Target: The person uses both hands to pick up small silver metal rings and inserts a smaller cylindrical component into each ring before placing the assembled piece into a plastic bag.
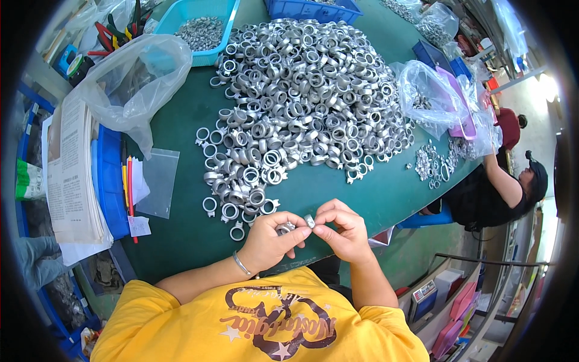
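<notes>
Just in front of my body, both hands meet over the near edge of the green table. My right hand (345, 232) pinches a small silvery metal ring (310, 221) between thumb and fingertips. The fingertips of my left hand (271, 238) touch that ring's left side. Curled in the left palm is another metal ring piece (284, 228), partly hidden by the fingers. Beyond the hands spreads a large heap of grey metal rings (313, 90) with small lugs. A few loose rings (237, 231) lie close to my left hand.
A turquoise basket (227, 30) of small parts stands at the far left, beside a clear plastic bag (136, 84). Papers (72, 163) and a blue bin (113, 181) line the left edge. At right, a person (506, 187) sits near a smaller pile of rings (435, 164).
</notes>
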